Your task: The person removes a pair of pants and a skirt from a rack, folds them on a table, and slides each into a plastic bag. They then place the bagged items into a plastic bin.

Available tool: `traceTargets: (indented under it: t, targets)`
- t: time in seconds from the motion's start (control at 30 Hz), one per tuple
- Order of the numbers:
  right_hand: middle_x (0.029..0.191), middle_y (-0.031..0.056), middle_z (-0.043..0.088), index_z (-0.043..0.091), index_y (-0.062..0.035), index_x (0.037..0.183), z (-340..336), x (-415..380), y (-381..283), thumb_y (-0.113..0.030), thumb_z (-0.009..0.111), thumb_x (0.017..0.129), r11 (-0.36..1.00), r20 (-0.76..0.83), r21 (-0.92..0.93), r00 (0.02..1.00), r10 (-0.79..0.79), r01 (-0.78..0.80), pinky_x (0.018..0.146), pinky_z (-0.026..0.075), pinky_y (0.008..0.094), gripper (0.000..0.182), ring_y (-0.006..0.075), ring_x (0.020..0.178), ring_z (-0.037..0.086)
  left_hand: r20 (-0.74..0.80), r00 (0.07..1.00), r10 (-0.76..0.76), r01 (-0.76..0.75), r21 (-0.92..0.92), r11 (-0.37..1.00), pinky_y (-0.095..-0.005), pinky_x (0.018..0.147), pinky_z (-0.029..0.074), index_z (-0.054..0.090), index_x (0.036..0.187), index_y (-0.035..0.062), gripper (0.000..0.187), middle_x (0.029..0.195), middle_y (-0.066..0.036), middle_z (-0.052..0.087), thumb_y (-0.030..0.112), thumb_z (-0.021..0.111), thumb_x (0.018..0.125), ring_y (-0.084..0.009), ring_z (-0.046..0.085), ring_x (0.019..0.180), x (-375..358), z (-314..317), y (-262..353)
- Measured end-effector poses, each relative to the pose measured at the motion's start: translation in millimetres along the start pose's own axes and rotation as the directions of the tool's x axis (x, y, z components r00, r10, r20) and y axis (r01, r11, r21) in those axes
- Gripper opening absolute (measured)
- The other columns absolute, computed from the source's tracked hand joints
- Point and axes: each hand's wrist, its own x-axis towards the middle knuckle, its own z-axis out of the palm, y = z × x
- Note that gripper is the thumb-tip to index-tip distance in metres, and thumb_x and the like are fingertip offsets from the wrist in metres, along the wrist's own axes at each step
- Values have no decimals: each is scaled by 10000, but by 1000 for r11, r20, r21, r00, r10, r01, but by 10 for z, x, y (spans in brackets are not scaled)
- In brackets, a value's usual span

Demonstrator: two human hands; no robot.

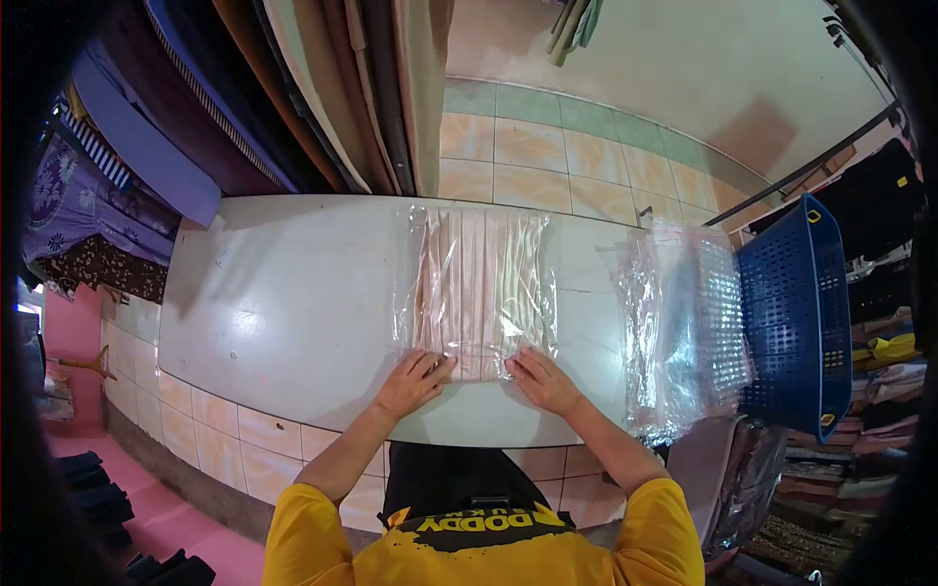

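Observation:
A pleated, pale pink folded cloth (476, 283) lies inside a clear plastic bag (403, 303) on the white table. Its lower end shows at the bag's near edge. My left hand (415, 381) is at the near left corner of the bag, its fingers bent and pressed together on the plastic edge. At the near right corner, my right hand (542, 379) has its fingers closed on the same edge.
A pile of clear plastic bags (679, 332) lies on the right part of the white table (264, 303). Beside it stands a blue perforated basket (796, 313). Hanging clothes (322, 88) line the far left side, and folded clothes are stacked at the right.

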Motion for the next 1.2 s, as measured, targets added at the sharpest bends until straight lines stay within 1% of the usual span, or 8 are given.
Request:
traceTargets:
  t: [0.2, 0.33, 0.43, 0.5, 0.7, 0.8, 1.03, 1.2]
  targets:
    - [953, 63, 559, 530, -40, 1109, -65, 44, -50, -109, 544, 753, 977, -4, -211, 999, 40, -40, 957, 349, 413, 363, 211, 905, 541, -156, 983, 93, -47, 273, 961, -377, 907, 392, 524, 1135, 95, 394, 1015, -73, 545, 171, 550, 750, -224, 528, 961, -30, 118, -31]
    - [880, 55, 569, 554, -59, 1025, -76, 180, 107, -109, 535, 751, 989, -3, -116, 996, 88, -88, 953, 349, 404, 280, 195, 856, 551, -225, 966, 124, -95, 138, 986, -375, 834, 435, 558, 1049, 84, 294, 934, -96, 575, 154, 532, 765, -226, 568, 866, 186, -32, -186]
    - [822, 59, 576, 565, -77, 921, -356, 469, 299, -119, 534, 739, 984, 189, -71, 966, 175, -164, 954, 343, 407, 189, 187, 830, 563, 95, 994, -63, 71, -91, 993, -384, 751, 459, 566, 952, 47, 217, 839, -132, 591, 161, 530, 770, -246, 587, 802, 518, -620, -227]
    - [731, 74, 560, 564, -51, 836, -719, 739, 400, -143, 521, 793, 947, 341, 226, 929, 143, -229, 872, 399, 340, 110, 180, 745, 554, 384, 913, -135, 274, -335, 901, -308, 730, 450, 581, 880, 1, 204, 757, -126, 597, 166, 463, 866, -201, 580, 757, 716, -1018, -261]
    - [706, -18, 557, 575, 5, 837, -2033, 1591, 432, -244, 473, 899, 524, 680, 601, 731, 64, -604, 657, 420, 234, 277, 66, 673, 473, 557, 828, 64, 402, -669, 625, -242, 642, 401, 574, 843, -23, 333, 695, -1, 536, 272, 436, 917, -80, 437, 667, 1182, -2094, -216]
    - [772, -33, 575, 599, -8, 901, -2074, 1776, 681, -252, 506, 884, 519, 792, 515, 610, 15, -682, 679, 423, 229, 262, 47, 732, 483, 639, 769, 29, 487, -615, 621, -230, 620, 403, 580, 824, -10, 381, 668, 25, 508, 347, 470, 896, -91, 461, 638, 1380, -2245, -291]
    - [842, 5, 597, 616, -9, 966, -545, 1466, 1423, -289, 584, 835, 290, 879, 466, 475, -45, -836, 693, 422, 251, 311, 88, 784, 505, 858, 514, 20, 770, -472, 429, -271, 712, 422, 588, 990, -13, 393, 852, -35, 577, 354, 523, 864, -123, 507, 763, 1500, -856, -1136]
    - [932, 40, 608, 609, -17, 1006, 50, 1293, 1628, -348, 606, 805, 274, 888, 248, 331, 318, -929, 735, 436, 268, 386, 125, 840, 538, 861, 471, -194, 834, -362, 417, -311, 746, 424, 580, 975, -37, 485, 901, -79, 594, 413, 601, 793, -168, 537, 823, 1446, -188, -1464]
